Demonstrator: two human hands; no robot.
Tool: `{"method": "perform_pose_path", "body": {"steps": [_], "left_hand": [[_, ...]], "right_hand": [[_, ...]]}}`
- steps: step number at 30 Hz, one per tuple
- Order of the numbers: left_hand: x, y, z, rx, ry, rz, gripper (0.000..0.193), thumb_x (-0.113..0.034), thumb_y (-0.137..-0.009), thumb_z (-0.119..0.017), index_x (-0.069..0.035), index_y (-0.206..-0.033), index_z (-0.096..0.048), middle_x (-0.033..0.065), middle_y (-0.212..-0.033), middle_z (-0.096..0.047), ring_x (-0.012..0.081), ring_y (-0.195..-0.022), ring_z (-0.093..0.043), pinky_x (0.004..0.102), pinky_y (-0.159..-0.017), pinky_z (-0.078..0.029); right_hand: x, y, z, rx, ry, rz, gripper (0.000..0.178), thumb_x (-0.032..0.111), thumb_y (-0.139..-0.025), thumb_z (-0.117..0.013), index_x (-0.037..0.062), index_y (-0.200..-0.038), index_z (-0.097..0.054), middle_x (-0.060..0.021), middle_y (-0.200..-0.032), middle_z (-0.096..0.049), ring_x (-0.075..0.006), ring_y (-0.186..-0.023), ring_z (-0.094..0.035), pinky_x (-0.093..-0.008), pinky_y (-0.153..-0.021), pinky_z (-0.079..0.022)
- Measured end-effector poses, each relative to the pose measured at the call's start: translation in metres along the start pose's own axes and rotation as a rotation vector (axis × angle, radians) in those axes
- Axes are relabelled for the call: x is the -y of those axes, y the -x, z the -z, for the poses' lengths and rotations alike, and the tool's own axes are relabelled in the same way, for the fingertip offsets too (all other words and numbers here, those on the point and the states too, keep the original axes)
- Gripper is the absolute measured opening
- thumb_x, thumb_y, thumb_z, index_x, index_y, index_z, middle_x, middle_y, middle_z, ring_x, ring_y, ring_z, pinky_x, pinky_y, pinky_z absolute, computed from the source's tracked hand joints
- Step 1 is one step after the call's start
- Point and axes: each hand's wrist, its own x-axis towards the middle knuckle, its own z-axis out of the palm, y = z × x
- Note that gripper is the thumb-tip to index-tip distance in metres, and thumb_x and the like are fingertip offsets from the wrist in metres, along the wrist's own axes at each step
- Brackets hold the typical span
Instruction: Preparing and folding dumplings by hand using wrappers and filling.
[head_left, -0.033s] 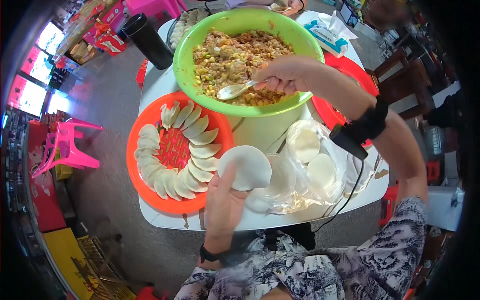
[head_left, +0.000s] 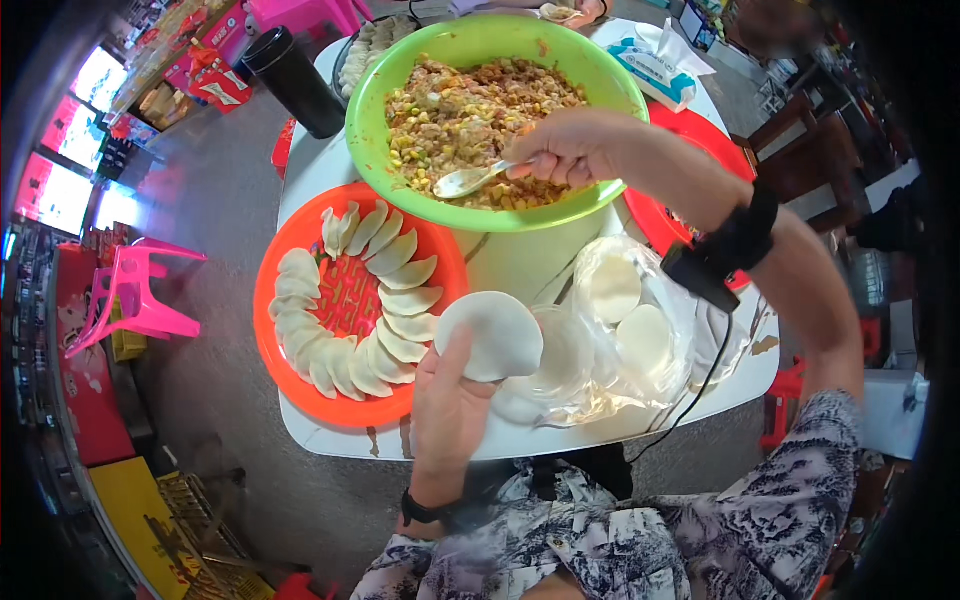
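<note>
My left hand [head_left: 452, 405] holds a round white dumpling wrapper [head_left: 492, 338], thumb on top, above the table's near side. In my right hand [head_left: 570, 150] is a white spoon [head_left: 468, 182], its bowl resting on the chopped filling [head_left: 470, 110] of meat and yellow corn. That filling lies in a big green basin [head_left: 360, 130]. Left of my left hand, a red-orange plate [head_left: 275, 345] carries a ring of folded dumplings [head_left: 385, 300]. More wrappers [head_left: 643, 338] sit in a clear plastic bag [head_left: 600, 385] to the right of my left hand.
A black tumbler [head_left: 295, 82] stands at the far left of the white table [head_left: 510, 262]. A tissue pack [head_left: 655, 72] and a red tray [head_left: 690, 130] are on the right. Another person's hand [head_left: 588, 12] shows beyond the basin. A pink stool [head_left: 140, 290] stands left.
My right forearm and the black device on its wrist have shifted very slightly. Both hands still hold the same things.
</note>
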Motion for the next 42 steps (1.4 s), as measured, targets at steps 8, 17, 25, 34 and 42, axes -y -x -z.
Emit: {"method": "perform_pose_path", "body": {"steps": [8,17,25,34,42], "left_hand": [[-0.002,0.009,0.007,0.051,0.070,-0.047,0.035,-0.017,-0.102,-0.047,0.007,-0.127,-0.048,0.0158,-0.122,-0.061,0.0259,-0.110,-0.064,0.0418,-0.093,-0.054],[-0.003,0.010,0.006,0.108,0.077,-0.009,0.032,-0.018,-0.102,-0.047,0.003,-0.125,-0.052,0.0132,-0.121,-0.062,0.0251,-0.111,-0.062,0.0424,-0.097,-0.049],[0.004,0.008,0.003,0.130,0.058,0.000,0.031,-0.019,-0.102,-0.048,0.003,-0.124,-0.053,0.0139,-0.119,-0.063,0.0250,-0.111,-0.062,0.0427,-0.098,-0.049],[-0.002,0.003,0.002,0.003,0.016,-0.027,0.033,-0.019,-0.102,-0.048,0.002,-0.127,-0.051,0.0132,-0.123,-0.061,0.0258,-0.113,-0.061,0.0463,-0.097,-0.049],[-0.004,0.006,0.005,-0.056,-0.009,0.045,0.034,-0.019,-0.102,-0.049,0.000,-0.131,-0.048,0.0135,-0.126,-0.059,0.0262,-0.115,-0.059,0.0469,-0.098,-0.048]], "right_hand": [[0.014,0.041,0.037,-0.206,-0.062,-0.100,0.018,0.018,-0.089,-0.067,0.0016,-0.096,-0.064,0.0009,-0.062,-0.055,0.0017,-0.041,-0.030,-0.0149,-0.033,-0.015],[-0.001,0.045,-0.001,-0.365,0.790,0.648,0.035,0.036,-0.090,-0.065,0.0029,-0.082,-0.073,0.0020,-0.055,-0.047,-0.0073,-0.054,-0.044,-0.0262,-0.050,-0.033],[-0.013,0.066,0.014,-0.664,1.203,0.784,0.025,0.032,-0.086,-0.065,0.0083,-0.086,-0.074,-0.0055,-0.069,-0.066,-0.0189,-0.067,-0.063,-0.0326,-0.060,-0.046],[-0.037,0.039,-0.022,-0.746,1.498,1.153,0.008,0.014,-0.084,-0.058,0.0098,-0.083,-0.064,-0.0083,-0.066,-0.061,-0.0277,-0.065,-0.064,-0.0402,-0.060,-0.049],[-0.048,0.063,-0.040,-0.793,1.372,1.144,0.008,0.013,-0.083,-0.059,0.0095,-0.083,-0.066,-0.0091,-0.069,-0.064,-0.0272,-0.067,-0.066,-0.0398,-0.056,-0.049]]}}
